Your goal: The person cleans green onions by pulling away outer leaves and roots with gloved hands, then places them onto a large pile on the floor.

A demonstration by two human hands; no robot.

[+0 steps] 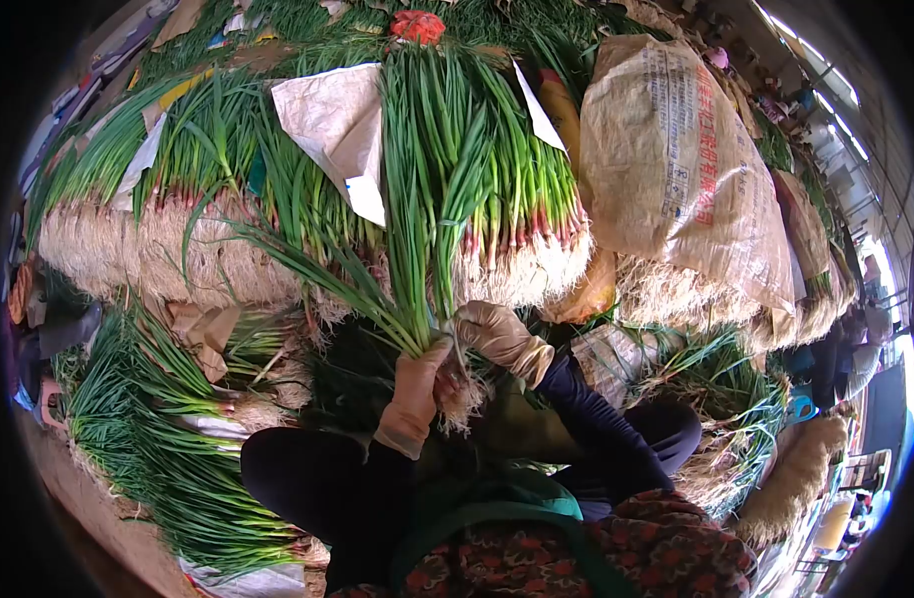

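Note:
My left hand (413,401), in a pale glove, is closed around the lower stems of a bunch of green garlic (412,189). The long leaves point away from me, and the stringy pale roots (461,401) hang out beside the glove. My right hand (499,339), gloved too, has its fingers pinched on a stalk at the right side of the bunch, just above the left hand. The exact grip of the right fingertips is partly hidden. Right behind the bunch stands a dense row of green garlic (522,189), with reddish stems and roots toward me.
A large printed woven sack (666,159) covers part of the row at right. White sheeting (332,125) lies over leaves at left-centre. Loose piles (208,478) lie on the ground at left, others (731,439) at right. A red bag (417,27) sits at the back.

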